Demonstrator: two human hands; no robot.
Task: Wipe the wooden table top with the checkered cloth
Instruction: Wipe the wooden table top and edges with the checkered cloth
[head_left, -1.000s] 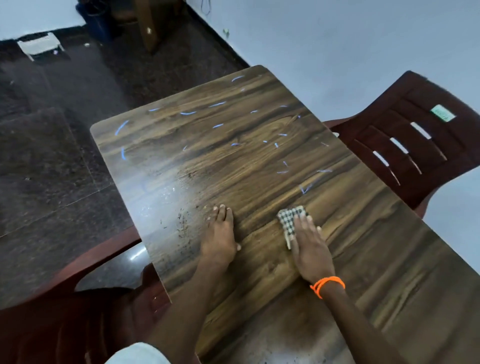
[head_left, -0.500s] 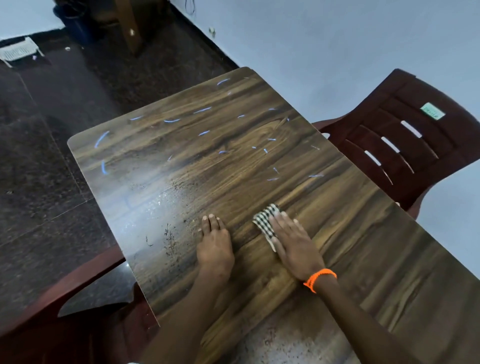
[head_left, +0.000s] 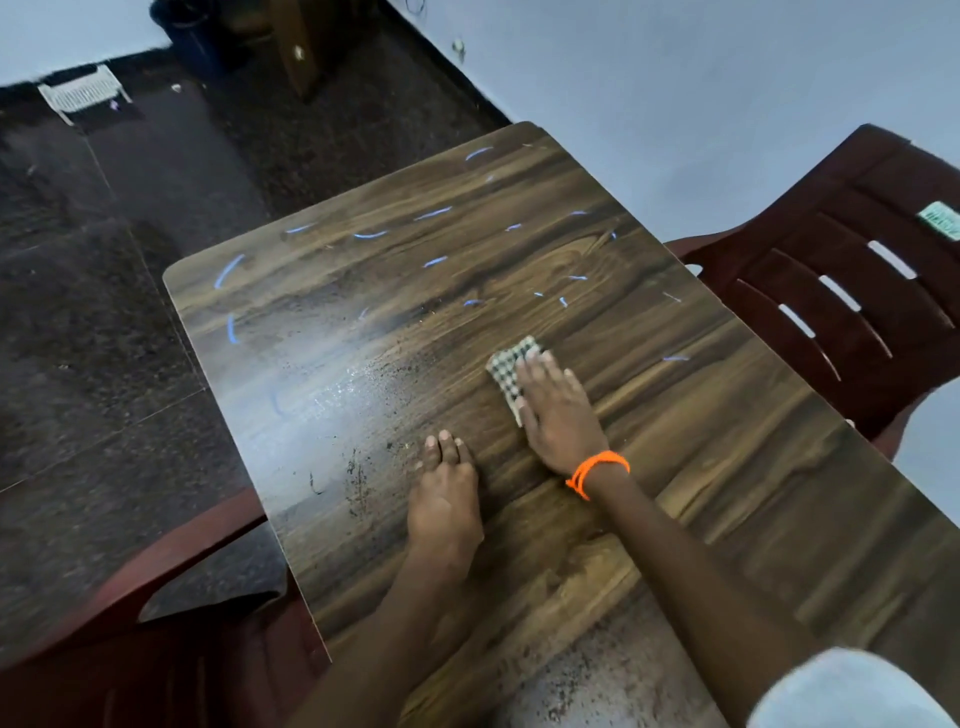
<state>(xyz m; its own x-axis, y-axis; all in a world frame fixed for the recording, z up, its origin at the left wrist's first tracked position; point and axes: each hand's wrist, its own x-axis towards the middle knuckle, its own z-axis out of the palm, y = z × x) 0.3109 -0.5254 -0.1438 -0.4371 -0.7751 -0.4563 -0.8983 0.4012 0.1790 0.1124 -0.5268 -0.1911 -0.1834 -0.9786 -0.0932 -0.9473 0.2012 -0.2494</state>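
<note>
1. Pale sleeve (head_left: 852, 691) at the lower right edge, on the person's right arm, which reaches forward over the desk (head_left: 727, 493).
2. Dark specks (head_left: 587, 675) scattered on the near end of the wood-grain desk top.
3. Left hand (head_left: 445, 506), palm down and flat on the desk, fingers together and extended; it holds nothing. A patch of dark grit (head_left: 357, 483) lies just to its left.
4. Right hand (head_left: 558, 410), with an orange band (head_left: 597, 470) at the wrist, spread flat and pressing on the checkered cloth (head_left: 508, 366); the fingers are extended, not curled around it.
5. Checkered cloth, folded small, lies on the middle of the desk top under the right fingers, its left and far edges showing beyond them.
6. Short blue-white marks (head_left: 434, 213) spread over the far half of the desk.
7. Dark red chair (head_left: 857, 291) beside the desk's right edge; another dark red chair (head_left: 171, 613) at its near left.
8. Dark floor (head_left: 104, 312) beyond, with a small white rack (head_left: 83, 93) by the wall.
</note>
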